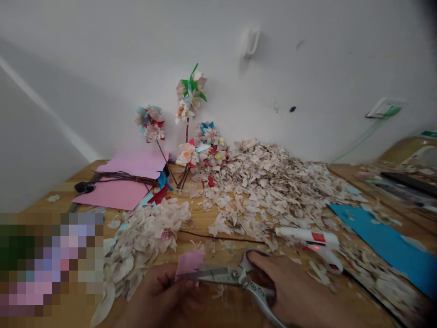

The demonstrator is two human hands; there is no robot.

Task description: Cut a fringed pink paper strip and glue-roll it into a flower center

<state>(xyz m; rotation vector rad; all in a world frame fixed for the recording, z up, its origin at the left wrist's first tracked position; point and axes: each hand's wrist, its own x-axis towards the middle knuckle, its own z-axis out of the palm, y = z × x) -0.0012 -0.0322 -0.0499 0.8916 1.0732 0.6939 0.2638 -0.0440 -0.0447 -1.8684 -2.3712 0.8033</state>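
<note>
My left hand (pixel 167 287) pinches a small piece of pink paper (pixel 191 263), whose top edge is cut into thin strips. Around the handles of silver scissors (pixel 223 274) my right hand (pixel 293 289) is closed. The blades point left and overlap the lower part of the paper; whether they are cutting it I cannot tell. Just beyond the paper, a flower with a pink centre (pixel 166 234) lies by a heap of pale petals (pixel 143 228). A thin twig (pixel 221 237) runs from it to the right.
A white glue gun (pixel 307 237) with a red light lies right of centre, its cord trailing right. Dry petals (pixel 273 182) are piled along the wall. Flowers on twigs (pixel 187 155) lean there. Pink sheets (pixel 112 193) lie at left, a blue sheet (pixel 385 246) at right.
</note>
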